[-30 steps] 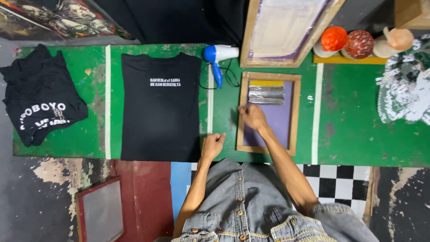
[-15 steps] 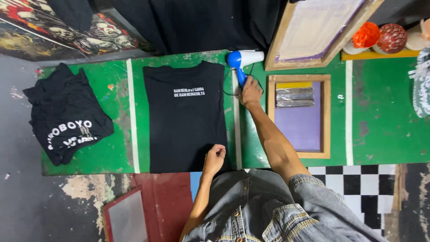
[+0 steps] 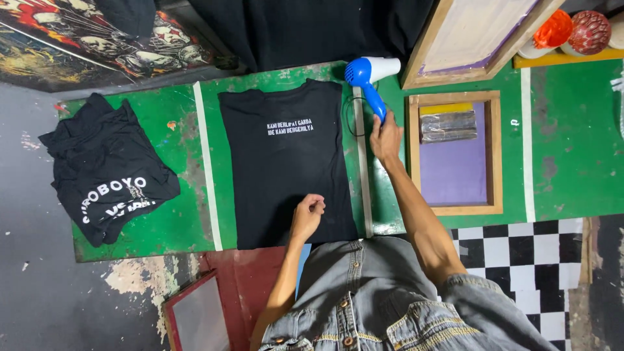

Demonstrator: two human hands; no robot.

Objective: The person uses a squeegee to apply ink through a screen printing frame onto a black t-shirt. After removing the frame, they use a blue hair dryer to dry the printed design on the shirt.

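A black T-shirt [image 3: 286, 162] with small white lettering lies flat on the green table [image 3: 572, 162]. My left hand [image 3: 307, 218] rests on its lower hem with the fingers loosely curled. My right hand [image 3: 386, 138] grips the blue handle of a blue and white hair dryer [image 3: 368, 77], which lies just right of the shirt with its white nozzle pointing right. To the right of that hand lies a wooden printing screen [image 3: 455, 155] with a purple mesh and a squeegee [image 3: 448, 126] in it.
A pile of black printed shirts [image 3: 104, 172] sits at the table's left end. A second wooden screen [image 3: 478, 36] leans at the back, beside red and orange round objects [image 3: 572, 29]. Black cloth hangs behind. Another framed screen [image 3: 198, 318] lies on the floor.
My right hand left the purple screen, moved left and took hold of the hair dryer's handle. My left hand stayed on the shirt's hem. The camera view shifted and came closer.
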